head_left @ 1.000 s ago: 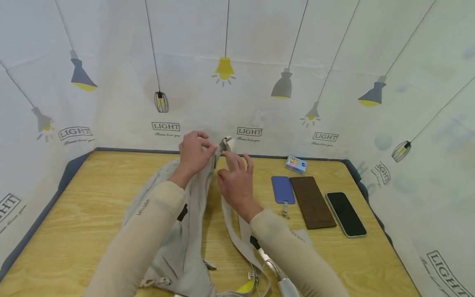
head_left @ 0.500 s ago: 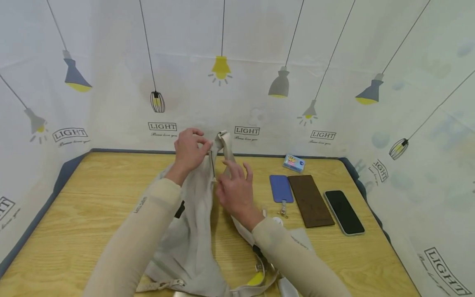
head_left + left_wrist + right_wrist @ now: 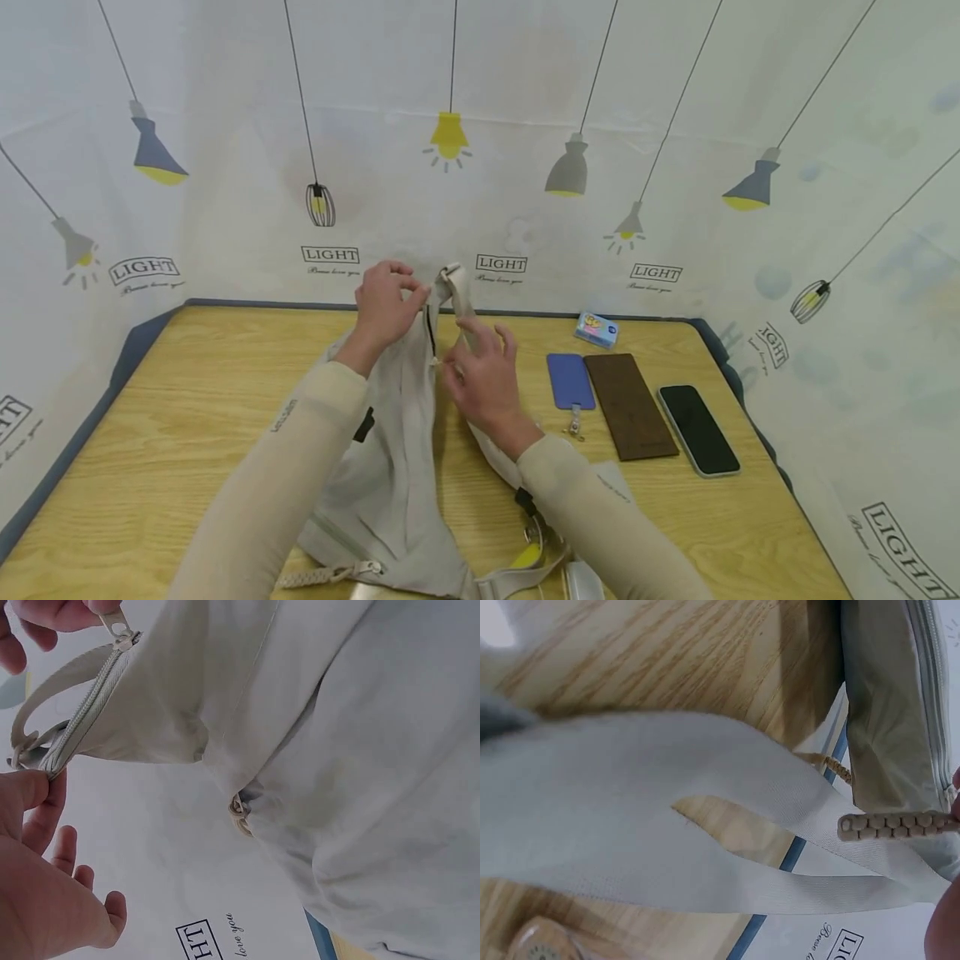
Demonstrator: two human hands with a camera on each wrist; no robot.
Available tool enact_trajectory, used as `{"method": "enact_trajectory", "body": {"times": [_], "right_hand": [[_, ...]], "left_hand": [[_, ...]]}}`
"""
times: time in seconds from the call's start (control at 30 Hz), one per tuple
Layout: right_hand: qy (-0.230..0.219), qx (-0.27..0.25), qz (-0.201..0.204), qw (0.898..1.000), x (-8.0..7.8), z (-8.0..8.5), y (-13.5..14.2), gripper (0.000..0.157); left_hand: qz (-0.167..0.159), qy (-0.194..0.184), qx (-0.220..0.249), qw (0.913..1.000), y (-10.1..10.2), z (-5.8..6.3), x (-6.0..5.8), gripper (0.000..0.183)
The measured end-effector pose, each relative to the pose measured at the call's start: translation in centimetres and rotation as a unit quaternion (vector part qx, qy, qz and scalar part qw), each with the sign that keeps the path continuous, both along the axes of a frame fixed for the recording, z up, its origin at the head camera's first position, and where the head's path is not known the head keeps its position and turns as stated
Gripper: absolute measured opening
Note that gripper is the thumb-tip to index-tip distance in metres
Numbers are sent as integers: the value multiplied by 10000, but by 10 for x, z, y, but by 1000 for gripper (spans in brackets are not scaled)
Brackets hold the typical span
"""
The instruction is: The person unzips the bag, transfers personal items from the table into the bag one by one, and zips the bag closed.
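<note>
Head view: what fills most of it?

A pale backdrop [image 3: 517, 67] printed with lamps, then the wooden table [image 3: 172, 417], its near edge out of frame.

And the bag?

The pale bag [image 3: 393, 492] is on the table left of centre, its top end held up near the far edge. The left sleeve [image 3: 300, 450] hides part of it, and its bottom is cropped. Its strap [image 3: 607, 810] slips behind the right sleeve [image 3: 592, 508].

The hands?

The left hand [image 3: 386, 304] has thumb and forefinger clamped on the bag's edge, at one end of a zip [image 3: 86, 705]. The right hand [image 3: 483, 379] is just beside it, fingertips together; its own wrist camera catches only a sliver.

Right of those?

A brown flat case [image 3: 632, 407], then a phone [image 3: 699, 430], a blue card holder [image 3: 572, 382] and a small box [image 3: 597, 330], its lettering too tiny to read.

That yellow thing [image 3: 527, 556]?

Half covered by straps; I can't tell what it is.

Smallest?

The zip's pull tab [image 3: 116, 626], pinched by the right hand. A braided cord [image 3: 892, 825] hangs out from those fingers, its inner end hidden.
</note>
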State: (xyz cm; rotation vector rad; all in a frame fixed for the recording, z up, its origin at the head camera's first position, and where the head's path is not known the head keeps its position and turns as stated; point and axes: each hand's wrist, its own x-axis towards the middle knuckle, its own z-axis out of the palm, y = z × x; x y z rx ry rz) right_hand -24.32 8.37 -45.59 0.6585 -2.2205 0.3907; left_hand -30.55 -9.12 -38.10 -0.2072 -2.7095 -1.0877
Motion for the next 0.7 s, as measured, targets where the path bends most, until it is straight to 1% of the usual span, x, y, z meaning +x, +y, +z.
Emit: {"method": "enact_trajectory", "body": {"times": [0.2, 0.43, 0.57, 0.7], "right_hand": [[-43, 46, 501, 9987, 5, 1, 3, 6], [4, 197, 893, 9958, 13, 2, 5, 4], [-21, 232, 1021, 9945, 18, 2, 9, 4], [-194, 179, 946, 9952, 22, 3, 12, 4]], "left_hand": [[17, 56, 15, 10000, 2, 1, -1, 30], [116, 307, 19, 9995, 2, 5, -4, 31], [119, 331, 12, 9994, 1, 4, -8, 30], [123, 257, 12, 9996, -2, 2, -9, 29]]}}
